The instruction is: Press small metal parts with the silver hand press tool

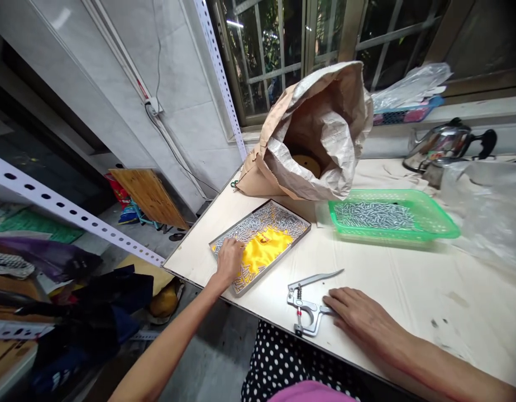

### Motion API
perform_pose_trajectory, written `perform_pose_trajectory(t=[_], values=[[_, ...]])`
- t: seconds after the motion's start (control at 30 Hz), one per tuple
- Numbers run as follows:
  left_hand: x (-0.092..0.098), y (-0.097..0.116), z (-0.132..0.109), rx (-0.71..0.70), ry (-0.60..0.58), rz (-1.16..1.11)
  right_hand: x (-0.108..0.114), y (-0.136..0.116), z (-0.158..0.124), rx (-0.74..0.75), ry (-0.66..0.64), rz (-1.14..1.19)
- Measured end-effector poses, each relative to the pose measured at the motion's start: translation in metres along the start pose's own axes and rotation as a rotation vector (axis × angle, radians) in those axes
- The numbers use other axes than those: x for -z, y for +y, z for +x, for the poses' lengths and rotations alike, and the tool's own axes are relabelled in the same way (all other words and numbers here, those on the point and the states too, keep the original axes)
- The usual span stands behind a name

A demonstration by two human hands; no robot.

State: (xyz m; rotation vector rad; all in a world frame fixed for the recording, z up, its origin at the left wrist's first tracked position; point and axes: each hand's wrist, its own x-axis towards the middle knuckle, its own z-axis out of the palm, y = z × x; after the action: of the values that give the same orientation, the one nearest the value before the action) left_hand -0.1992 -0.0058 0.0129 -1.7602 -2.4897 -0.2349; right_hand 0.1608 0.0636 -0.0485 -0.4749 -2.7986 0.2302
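My left hand (230, 260) is at the left side of a shallow metal tray (262, 277), its fingers curled down at the contents. What they hold, if anything, is hidden. Many small silver metal pieces (270, 214) fill the tray, with a glossy bright yellow heap (263, 249) lying over them. To the right, my right hand (362, 314) rests flat on the table, fingers stretched out. Its fingertips touch or lie beside one handle of silver spring-loaded pliers (310, 306) with a C-shaped jaw. The pliers lie with their handles apart near the table's front edge.
A large open paper sack (275, 148) stands behind the tray. A green plastic basket (446, 226) with more silver pieces sits at right, near a clear plastic bag (484, 206). A metal kettle (440, 142) stands by the window. A perforated metal post (73, 210) crosses the left.
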Motion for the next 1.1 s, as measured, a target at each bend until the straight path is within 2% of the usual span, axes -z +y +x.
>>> perform_pose_trajectory(t=[0.13,0.27,0.4,0.57,0.7,0.77,0.83,0.9,0.97,1.1], values=[[-0.012,-0.015,0.013,-0.073,-0.055,0.042,-0.009,-0.003,-0.002,-0.048,0.042,-0.069],[-0.014,-0.015,0.025,-0.155,-0.118,0.096,-0.011,-0.011,-0.007,-0.072,0.121,-0.122],[-0.017,-0.016,0.034,-0.172,-0.147,0.075,-0.013,-0.017,-0.010,-0.093,0.199,-0.167],[-0.020,-0.020,0.036,-0.140,-0.125,0.022,-0.021,-0.022,-0.011,-0.141,0.262,-0.193],[-0.009,-0.018,0.028,-0.108,-0.066,-0.040,-0.023,-0.024,-0.009,-0.163,0.275,-0.181],[-0.003,-0.016,0.024,-0.062,-0.005,-0.168,-0.023,-0.026,-0.009,-0.175,0.263,-0.165],[0.001,-0.013,0.022,0.071,0.014,-0.459,-0.023,-0.027,-0.010,-0.191,0.242,-0.148],[0.003,-0.011,0.022,0.242,-0.027,-0.754,-0.022,-0.029,-0.011,-0.212,0.227,-0.130],[0.005,-0.010,0.025,0.366,-0.089,-0.930,-0.016,-0.029,-0.010,-0.232,0.198,-0.081],[0.012,-0.002,0.026,0.439,-0.205,-1.087,0.019,-0.030,0.011,-0.240,0.167,0.109]])
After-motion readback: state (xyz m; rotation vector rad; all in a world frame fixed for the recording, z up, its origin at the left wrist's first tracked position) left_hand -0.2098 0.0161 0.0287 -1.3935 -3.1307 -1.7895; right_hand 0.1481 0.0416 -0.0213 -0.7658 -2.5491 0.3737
